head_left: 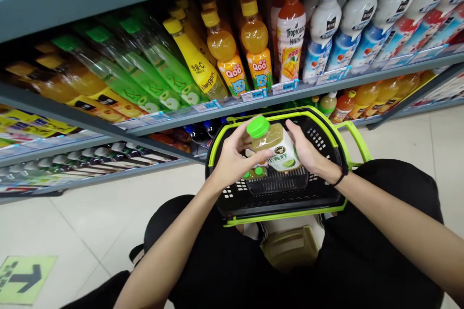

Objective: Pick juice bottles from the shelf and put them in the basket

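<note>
Above the black, lime-rimmed plastic basket, a squarish, green-capped clear plastic juice bottle is held between the fingers of the left hand and right hand; by uneven pressure, it could be dropped.

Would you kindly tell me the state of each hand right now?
Left hand: closed around the green-capped bottle.
Right hand: against the bottle's right side; whether it grips cannot be told.
</note>
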`<action>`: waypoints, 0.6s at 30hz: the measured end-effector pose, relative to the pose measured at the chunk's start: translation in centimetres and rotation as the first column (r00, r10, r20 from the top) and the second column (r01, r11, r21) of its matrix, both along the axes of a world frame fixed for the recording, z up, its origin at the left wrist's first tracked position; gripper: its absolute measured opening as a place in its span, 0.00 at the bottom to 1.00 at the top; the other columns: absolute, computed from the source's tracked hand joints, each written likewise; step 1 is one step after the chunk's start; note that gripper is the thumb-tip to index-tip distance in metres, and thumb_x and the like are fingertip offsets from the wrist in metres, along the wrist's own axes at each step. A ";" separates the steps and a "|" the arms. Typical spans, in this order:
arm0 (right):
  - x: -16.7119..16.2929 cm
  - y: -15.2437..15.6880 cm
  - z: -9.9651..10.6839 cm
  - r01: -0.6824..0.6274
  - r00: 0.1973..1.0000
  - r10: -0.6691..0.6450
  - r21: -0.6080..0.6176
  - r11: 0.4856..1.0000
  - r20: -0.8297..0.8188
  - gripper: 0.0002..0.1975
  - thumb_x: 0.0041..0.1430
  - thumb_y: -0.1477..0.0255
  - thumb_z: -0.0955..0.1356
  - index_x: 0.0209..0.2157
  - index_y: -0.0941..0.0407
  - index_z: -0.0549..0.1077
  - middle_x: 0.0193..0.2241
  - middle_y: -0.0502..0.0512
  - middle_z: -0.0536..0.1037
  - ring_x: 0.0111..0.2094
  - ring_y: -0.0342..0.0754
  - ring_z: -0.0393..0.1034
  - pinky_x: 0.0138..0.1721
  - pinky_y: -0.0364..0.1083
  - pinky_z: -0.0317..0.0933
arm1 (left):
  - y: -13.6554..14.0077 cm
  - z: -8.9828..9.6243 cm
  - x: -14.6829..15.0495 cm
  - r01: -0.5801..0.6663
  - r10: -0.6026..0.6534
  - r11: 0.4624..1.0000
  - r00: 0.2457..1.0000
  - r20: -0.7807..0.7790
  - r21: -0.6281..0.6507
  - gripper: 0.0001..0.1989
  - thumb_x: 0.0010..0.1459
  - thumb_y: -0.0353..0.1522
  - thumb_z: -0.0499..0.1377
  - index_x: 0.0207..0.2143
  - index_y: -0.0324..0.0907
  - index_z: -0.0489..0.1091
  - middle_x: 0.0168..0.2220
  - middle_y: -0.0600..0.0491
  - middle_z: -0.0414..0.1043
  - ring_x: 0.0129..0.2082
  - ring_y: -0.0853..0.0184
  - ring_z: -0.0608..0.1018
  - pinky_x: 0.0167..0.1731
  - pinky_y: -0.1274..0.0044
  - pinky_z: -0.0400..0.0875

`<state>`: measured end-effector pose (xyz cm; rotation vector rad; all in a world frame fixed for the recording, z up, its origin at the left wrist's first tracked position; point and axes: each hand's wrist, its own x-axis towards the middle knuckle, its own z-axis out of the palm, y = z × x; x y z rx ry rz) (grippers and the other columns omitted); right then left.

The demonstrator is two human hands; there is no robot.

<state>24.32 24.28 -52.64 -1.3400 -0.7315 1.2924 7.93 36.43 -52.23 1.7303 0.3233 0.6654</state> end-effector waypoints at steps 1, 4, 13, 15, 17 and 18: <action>0.5 -0.1 -0.2 -0.020 0.992 0.022 -0.014 1.000 0.128 0.38 0.73 0.45 0.51 0.47 0.59 0.79 0.26 0.58 0.79 0.23 0.51 0.73 0.20 0.45 0.64 | 0.1 0.0 0.0 -0.006 0.008 0.999 1.000 -0.026 0.049 0.35 0.54 0.42 0.75 0.61 0.40 0.72 0.56 0.42 0.77 0.48 0.58 0.83 0.48 0.72 0.81; 1.8 -0.4 0.0 -0.081 0.868 0.096 -0.052 0.995 0.487 0.34 0.74 0.46 0.54 0.40 0.58 0.78 0.28 0.58 0.79 0.29 0.52 0.75 0.31 0.47 0.67 | 0.5 0.0 0.0 0.001 0.023 0.977 0.994 -0.109 0.211 0.26 0.53 0.40 0.76 0.51 0.39 0.77 0.49 0.46 0.80 0.47 0.60 0.82 0.50 0.73 0.77; 3.4 0.0 1.9 -0.088 0.118 0.570 -0.563 0.821 0.813 0.23 0.75 0.67 0.57 0.51 0.67 0.78 0.48 0.78 0.80 0.53 0.71 0.77 0.53 0.60 0.67 | -1.1 -8.9 4.2 0.414 0.055 0.778 0.704 -0.708 0.473 0.27 0.55 0.43 0.73 0.52 0.37 0.75 0.43 0.46 0.81 0.43 0.56 0.82 0.44 0.70 0.75; 3.6 0.0 1.8 -0.138 0.145 0.655 -0.640 0.755 0.741 0.21 0.74 0.68 0.61 0.50 0.67 0.80 0.49 0.78 0.81 0.54 0.70 0.77 0.52 0.59 0.69 | -2.1 -12.9 5.4 0.508 0.050 0.721 0.640 -0.767 0.471 0.26 0.54 0.38 0.73 0.51 0.33 0.75 0.46 0.41 0.79 0.44 0.54 0.82 0.44 0.69 0.76; 3.7 0.0 1.8 -0.163 0.168 0.722 -0.703 0.692 0.671 0.20 0.73 0.70 0.63 0.53 0.68 0.80 0.51 0.78 0.80 0.54 0.68 0.78 0.52 0.57 0.70 | -2.9 -16.7 6.4 0.605 0.050 0.657 0.561 -0.826 0.450 0.24 0.56 0.35 0.72 0.52 0.31 0.75 0.47 0.38 0.79 0.43 0.55 0.82 0.46 0.66 0.77; 3.7 0.1 1.8 -0.170 0.179 0.742 -0.722 0.671 0.646 0.20 0.72 0.70 0.63 0.55 0.68 0.79 0.52 0.78 0.80 0.55 0.67 0.78 0.52 0.56 0.71 | -3.1 -18.4 6.7 0.648 0.051 0.623 0.525 -0.850 0.438 0.23 0.57 0.34 0.72 0.52 0.32 0.75 0.49 0.39 0.78 0.45 0.56 0.82 0.48 0.65 0.77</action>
